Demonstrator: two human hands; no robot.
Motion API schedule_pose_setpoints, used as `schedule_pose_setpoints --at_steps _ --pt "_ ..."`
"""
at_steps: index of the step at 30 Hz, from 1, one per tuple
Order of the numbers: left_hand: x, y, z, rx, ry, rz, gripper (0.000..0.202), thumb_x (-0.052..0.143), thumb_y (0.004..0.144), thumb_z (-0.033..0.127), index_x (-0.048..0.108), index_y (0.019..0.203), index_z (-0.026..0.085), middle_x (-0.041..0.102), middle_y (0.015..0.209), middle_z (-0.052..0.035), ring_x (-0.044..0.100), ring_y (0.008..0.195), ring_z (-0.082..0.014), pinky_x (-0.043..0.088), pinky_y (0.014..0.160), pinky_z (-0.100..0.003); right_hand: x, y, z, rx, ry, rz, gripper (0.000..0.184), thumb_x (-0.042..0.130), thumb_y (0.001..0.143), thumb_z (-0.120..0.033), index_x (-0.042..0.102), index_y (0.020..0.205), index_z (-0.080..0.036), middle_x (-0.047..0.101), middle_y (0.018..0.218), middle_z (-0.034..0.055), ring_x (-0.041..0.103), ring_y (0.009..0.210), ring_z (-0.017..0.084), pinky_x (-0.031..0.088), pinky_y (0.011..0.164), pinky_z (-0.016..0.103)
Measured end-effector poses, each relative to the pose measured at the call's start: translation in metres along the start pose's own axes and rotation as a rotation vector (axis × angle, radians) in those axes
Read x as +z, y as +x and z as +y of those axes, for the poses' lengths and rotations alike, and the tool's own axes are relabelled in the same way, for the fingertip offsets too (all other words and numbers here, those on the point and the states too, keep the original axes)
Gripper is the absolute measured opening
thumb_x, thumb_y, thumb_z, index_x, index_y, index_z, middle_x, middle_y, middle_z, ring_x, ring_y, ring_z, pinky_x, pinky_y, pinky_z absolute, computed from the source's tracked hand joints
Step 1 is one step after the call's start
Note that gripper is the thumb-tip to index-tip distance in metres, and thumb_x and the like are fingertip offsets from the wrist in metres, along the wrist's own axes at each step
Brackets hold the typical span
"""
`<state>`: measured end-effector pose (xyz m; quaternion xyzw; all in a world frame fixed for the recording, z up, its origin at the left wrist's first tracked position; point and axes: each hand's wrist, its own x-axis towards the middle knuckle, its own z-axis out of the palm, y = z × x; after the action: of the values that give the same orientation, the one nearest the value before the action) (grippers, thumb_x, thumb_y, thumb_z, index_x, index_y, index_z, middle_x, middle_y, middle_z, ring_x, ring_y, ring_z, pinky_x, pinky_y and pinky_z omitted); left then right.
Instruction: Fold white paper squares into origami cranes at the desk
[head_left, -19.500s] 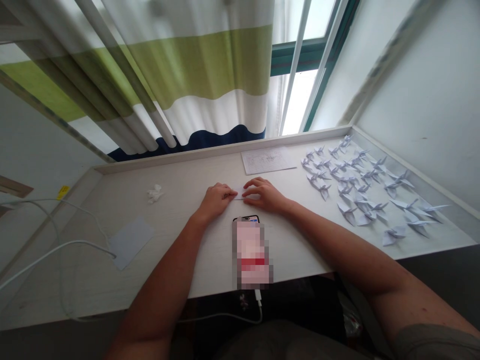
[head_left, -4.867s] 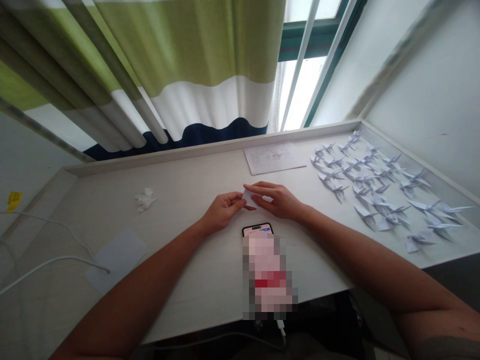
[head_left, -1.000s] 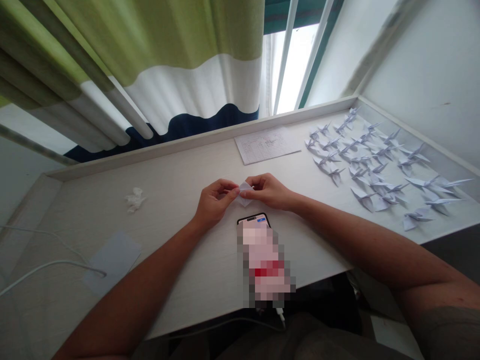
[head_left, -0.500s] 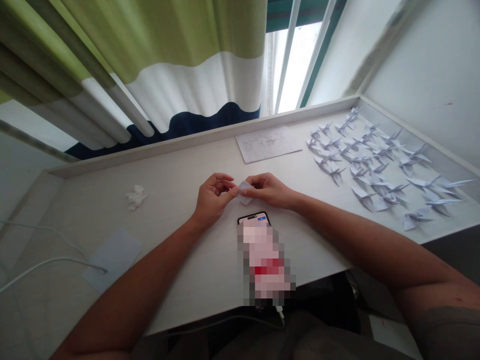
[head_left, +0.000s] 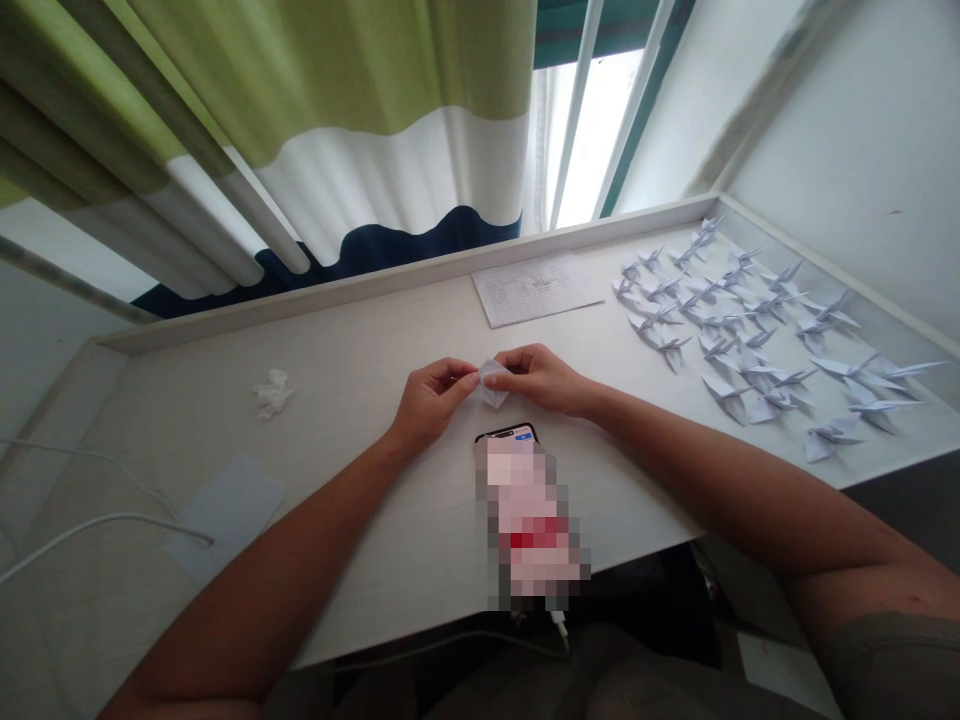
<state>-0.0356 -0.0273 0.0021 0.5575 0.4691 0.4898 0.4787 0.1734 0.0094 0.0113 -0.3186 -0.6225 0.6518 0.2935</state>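
Observation:
A small piece of folded white paper (head_left: 492, 388) is held over the middle of the desk, its lower end coming to a point. My left hand (head_left: 436, 398) pinches its left corner between thumb and fingers. From the other side my right hand (head_left: 541, 380) grips it, thumb lying across the front and fingers behind. Both hands partly cover the paper, so its upper folds are hard to make out. Just below the hands lies a phone (head_left: 507, 434), its screen mostly blurred out.
Many folded paper cranes (head_left: 757, 340) stand on the right of the desk (head_left: 360, 330). A printed sheet (head_left: 537, 290) lies at the back. On the left are a crumpled tissue (head_left: 273, 394), a white paper sheet (head_left: 225, 515) and a white cable (head_left: 97, 522).
The left fingers, raised and spread a moment ago, have curled down and closed on the paper's left corner. The right hand keeps its grip, barely moved.

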Motion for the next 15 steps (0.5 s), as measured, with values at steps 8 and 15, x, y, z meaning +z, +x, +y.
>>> schedule_pose_setpoints --at_steps 8,15 --pt "0.002 -0.001 -0.006 0.014 0.074 0.012 0.026 0.082 0.081 0.042 0.078 0.085 0.017 0.076 0.083 -0.0044 0.065 0.074 -0.0162 0.05 0.072 -0.029 0.0009 0.0007 0.0005 0.007 -0.029 0.028 0.037 0.084 0.081 -0.05 0.07 0.077 -0.015 0.065 0.072 -0.0002 0.055 0.067 0.013 0.042 0.063 0.028" --pt "0.0031 -0.0019 0.001 0.008 0.076 -0.031 0.035 0.079 0.085 0.053 0.073 0.086 0.019 0.077 0.083 -0.0041 0.068 0.077 -0.0185 0.054 0.077 -0.031 0.0011 -0.0006 -0.0009 -0.014 0.096 0.114 0.036 0.087 0.08 -0.05 0.077 0.083 -0.016 0.073 0.078 0.0021 0.061 0.071 0.013 0.047 0.066 0.028"
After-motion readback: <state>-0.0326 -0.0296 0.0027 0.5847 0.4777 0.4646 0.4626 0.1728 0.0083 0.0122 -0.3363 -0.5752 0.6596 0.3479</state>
